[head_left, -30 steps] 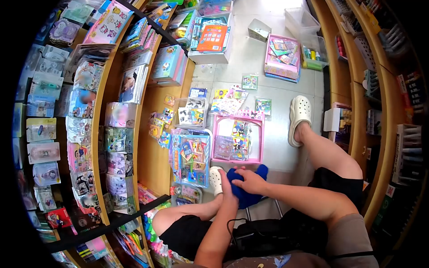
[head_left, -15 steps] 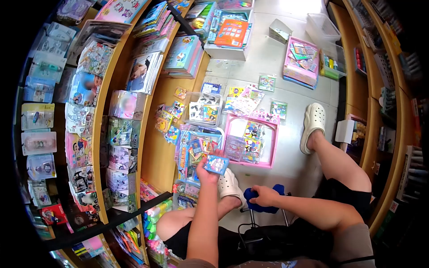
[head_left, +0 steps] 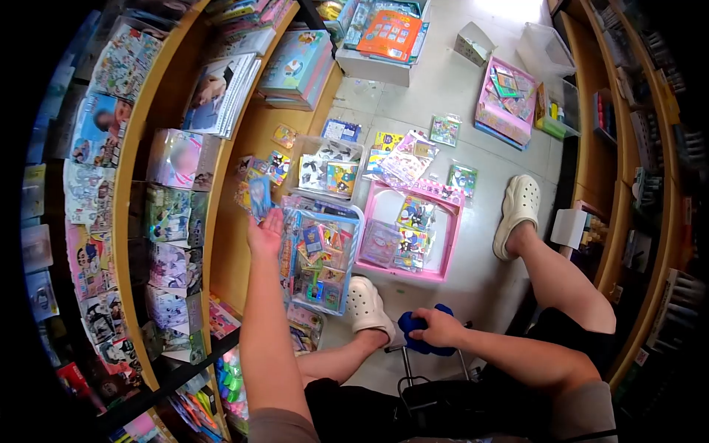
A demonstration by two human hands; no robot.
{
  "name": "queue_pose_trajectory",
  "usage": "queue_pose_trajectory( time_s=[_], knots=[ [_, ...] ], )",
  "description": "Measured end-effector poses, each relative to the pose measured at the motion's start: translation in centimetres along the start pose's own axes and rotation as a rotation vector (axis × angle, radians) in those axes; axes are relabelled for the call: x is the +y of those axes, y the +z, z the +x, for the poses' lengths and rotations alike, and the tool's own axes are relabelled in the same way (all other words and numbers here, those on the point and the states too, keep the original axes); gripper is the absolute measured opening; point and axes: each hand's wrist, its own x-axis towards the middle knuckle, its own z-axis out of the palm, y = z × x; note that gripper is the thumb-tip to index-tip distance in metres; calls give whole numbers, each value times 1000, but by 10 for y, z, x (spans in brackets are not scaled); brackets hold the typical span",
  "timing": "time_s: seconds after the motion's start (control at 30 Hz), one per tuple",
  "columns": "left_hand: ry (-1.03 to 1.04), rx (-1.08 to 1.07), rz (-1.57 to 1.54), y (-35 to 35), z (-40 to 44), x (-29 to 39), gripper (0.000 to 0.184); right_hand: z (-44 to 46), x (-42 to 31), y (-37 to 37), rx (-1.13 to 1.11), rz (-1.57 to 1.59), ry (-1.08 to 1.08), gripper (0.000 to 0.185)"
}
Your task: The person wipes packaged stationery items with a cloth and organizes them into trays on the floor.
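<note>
My left hand (head_left: 266,235) reaches to the wooden shelf on the left and holds a small blue packet (head_left: 260,196) at its fingertips. The packet is blurred, just beside several small colourful packets (head_left: 278,167) lying on that shelf. To the right of the hand is a clear plastic bin (head_left: 295,294) with small cards and packets in it. My right hand (head_left: 437,328) is curled on a blue padded piece (head_left: 416,342) above thin metal legs, which looks like a small folding stool.
On the floor, a pink open box (head_left: 456,247) holds packets, beside a clear tub (head_left: 299,177) of cards. Loose packets (head_left: 408,156) lie behind. Farther off are another pink box (head_left: 487,118) and a white carton (head_left: 384,71). Stocked shelves (head_left: 228,192) flank both sides; my clog (head_left: 517,214) is at right.
My left hand has moved left with the blue packet, from over the clear bin to the wooden shelf. The view has shifted slightly. My right hand stays on the blue pad.
</note>
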Motion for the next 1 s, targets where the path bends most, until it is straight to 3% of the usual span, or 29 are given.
queue_pose_trajectory(
  time_s=[0.03,0.13,0.2,0.27,0.33,0.43,0.57,0.77,0.9,1.0],
  knots=[
    [-17,59,72,-1,3,1,26,1,1,1,-7,-1,8,48],
    [155,-152,713,-24,26,-46,26,5,6,2,-14,11,43,47],
    [273,-347,902,-25,7,-101,24,4,2,-1,-5,5,64,47],
    [539,-482,1351,-32,-17,-161,24,4,1,-1,10,16,61,46],
    [661,-668,1484,-41,-36,-212,42,4,0,-1,16,37,57,46],
    [666,-511,1778,-44,-67,-251,58,-1,-1,-4,6,74,64,46],
    [738,-290,1983,-41,-68,-263,67,-1,14,3,5,77,35,47],
    [656,-233,1960,-37,-61,-257,71,-9,14,-15,-11,108,124,46],
    [579,-186,1785,-28,-82,-241,76,-7,19,-23,137,219,53,46],
    [433,-479,1057,-76,-50,-267,73,6,35,-19,319,394,7,44]
  ],
)
